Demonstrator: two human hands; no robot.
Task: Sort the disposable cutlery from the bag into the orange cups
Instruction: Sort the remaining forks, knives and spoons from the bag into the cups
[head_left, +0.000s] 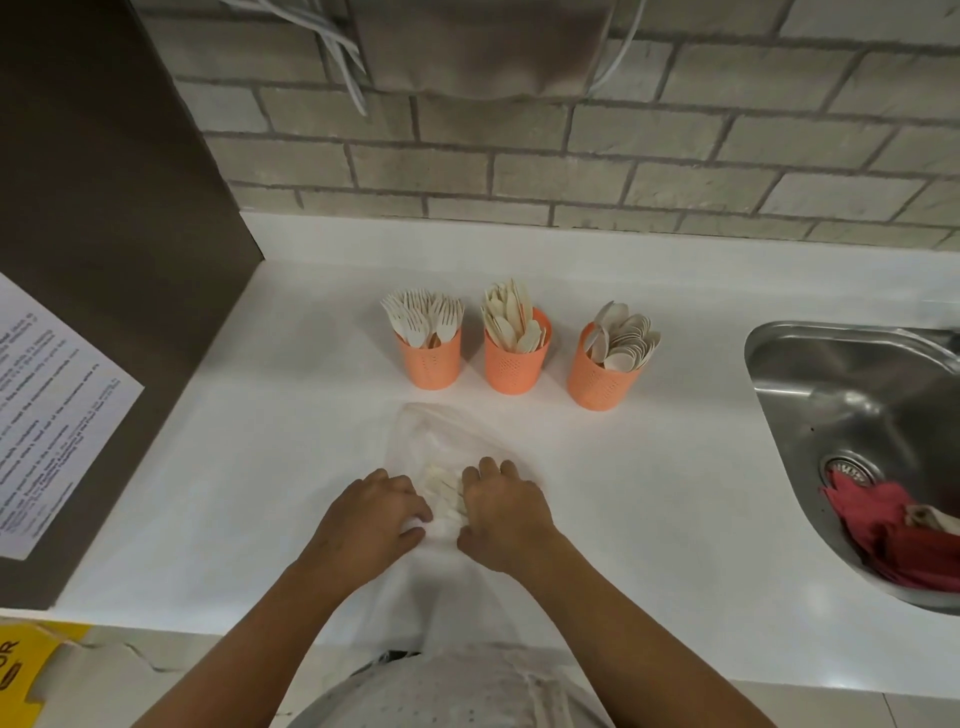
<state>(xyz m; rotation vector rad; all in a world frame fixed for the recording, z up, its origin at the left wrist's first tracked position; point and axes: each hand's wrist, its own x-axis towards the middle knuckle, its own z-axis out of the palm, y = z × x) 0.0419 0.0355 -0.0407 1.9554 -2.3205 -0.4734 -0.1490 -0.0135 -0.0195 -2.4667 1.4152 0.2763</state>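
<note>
Three orange cups stand in a row on the white counter: the left cup (429, 364) holds forks, the middle cup (516, 368) holds knives, the right cup (600, 383) holds spoons. In front of them lies a clear plastic bag (441, 441) with a few pale pieces of cutlery (445, 491) inside. My left hand (371, 519) and my right hand (506, 514) press on the bag from either side of the cutlery, fingers curled and gripping the plastic. The bag's near end hangs over the counter edge toward my body.
A steel sink (857, 441) with a red cloth (893, 535) near the drain is set into the counter at the right. A dark panel with a printed notice (47, 415) stands at the left. A brick wall (571, 171) backs the counter.
</note>
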